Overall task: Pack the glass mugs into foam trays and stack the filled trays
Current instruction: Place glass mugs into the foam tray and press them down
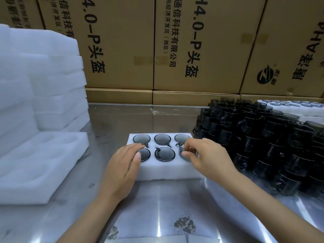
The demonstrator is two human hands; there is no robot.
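Observation:
A white foam tray (164, 170) lies on the steel table in front of me, with two rows of three pockets. Smoky glass mugs fill the back row (162, 139) and the front middle pocket (165, 154). My left hand (125, 163) rests flat on the tray's front left corner, its fingers over the mug (145, 154) seated there. My right hand (205, 156) pinches the rim of another mug (184, 151), which stands tilted and partly sunk in the front right pocket.
A large pile of dark glass mugs (266, 144) sits at the right. Stacks of empty foam trays (40, 102) rise at the left, with one low tray (40, 165) nearest. Cardboard boxes (192, 50) wall off the back. Filled trays (298, 106) lie far right.

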